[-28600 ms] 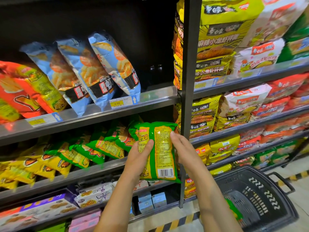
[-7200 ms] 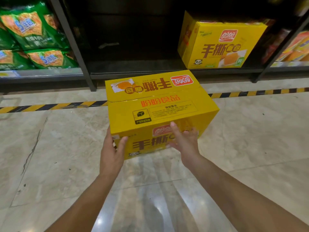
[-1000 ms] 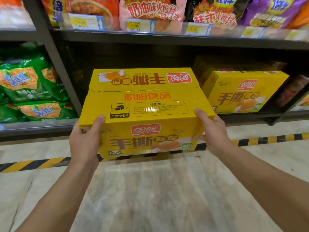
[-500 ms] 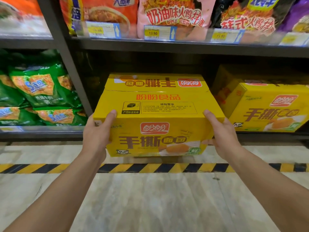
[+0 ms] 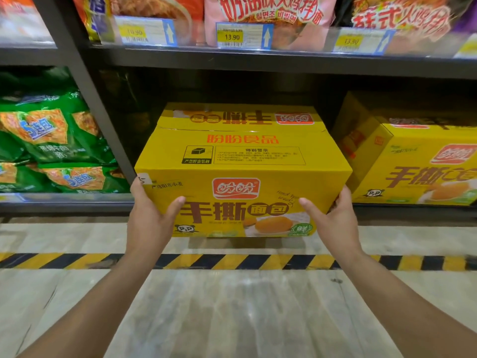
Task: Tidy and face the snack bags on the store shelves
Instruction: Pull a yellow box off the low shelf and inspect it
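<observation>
A yellow cardboard bread box [image 5: 242,156] is held level in front of the bottom shelf bay, printed face towards me. Its far end reaches into the dark bay and its front hangs over the floor. My left hand [image 5: 148,223] grips the lower left corner, thumb on the front face. My right hand [image 5: 333,223] grips the lower right corner the same way. Fingers behind the box's sides are hidden. A second yellow box [image 5: 418,166] of the same kind stands on the shelf to the right.
Green snack bags [image 5: 51,135] fill the left bay behind a dark upright post [image 5: 98,112]. The shelf above [image 5: 258,60] carries noodle bags [image 5: 268,11] and price tags [image 5: 232,36]. Black-and-yellow hazard tape [image 5: 232,262] runs along the marble floor.
The box has moved forward and lower into the bottom bay. My hands slid down from its upper side edges to its lower front corners.
</observation>
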{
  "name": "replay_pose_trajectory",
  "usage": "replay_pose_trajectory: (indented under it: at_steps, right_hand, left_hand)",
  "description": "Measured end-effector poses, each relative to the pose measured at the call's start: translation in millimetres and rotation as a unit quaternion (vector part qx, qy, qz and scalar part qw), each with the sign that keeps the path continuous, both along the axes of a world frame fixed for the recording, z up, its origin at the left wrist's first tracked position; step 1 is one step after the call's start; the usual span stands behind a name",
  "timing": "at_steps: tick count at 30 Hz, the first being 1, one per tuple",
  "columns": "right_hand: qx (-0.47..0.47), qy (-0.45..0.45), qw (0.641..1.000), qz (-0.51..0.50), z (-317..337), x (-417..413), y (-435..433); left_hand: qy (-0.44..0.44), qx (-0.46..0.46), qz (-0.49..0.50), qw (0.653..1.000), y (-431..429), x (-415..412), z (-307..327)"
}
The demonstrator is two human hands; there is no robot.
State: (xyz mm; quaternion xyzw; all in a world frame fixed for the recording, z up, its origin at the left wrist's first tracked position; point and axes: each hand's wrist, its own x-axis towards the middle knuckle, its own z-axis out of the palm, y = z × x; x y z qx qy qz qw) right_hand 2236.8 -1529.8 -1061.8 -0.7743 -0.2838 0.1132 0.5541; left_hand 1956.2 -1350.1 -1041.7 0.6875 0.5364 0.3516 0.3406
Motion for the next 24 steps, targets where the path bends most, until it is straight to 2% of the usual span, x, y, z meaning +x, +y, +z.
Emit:
replay_pose_trajectory:
  at_steps: [12,24]
  right_hand:
    - [0.003,-0.018,0.999,-0.029,-9,27,44]
    - [0.0,-0.026,1.0,-0.015,-8,60,86]
  left_hand:
    - [0.023,0.01,0.008,1.0,40,30,3]
    - [0.035,0.003,0.019,0.999,80,62,2]
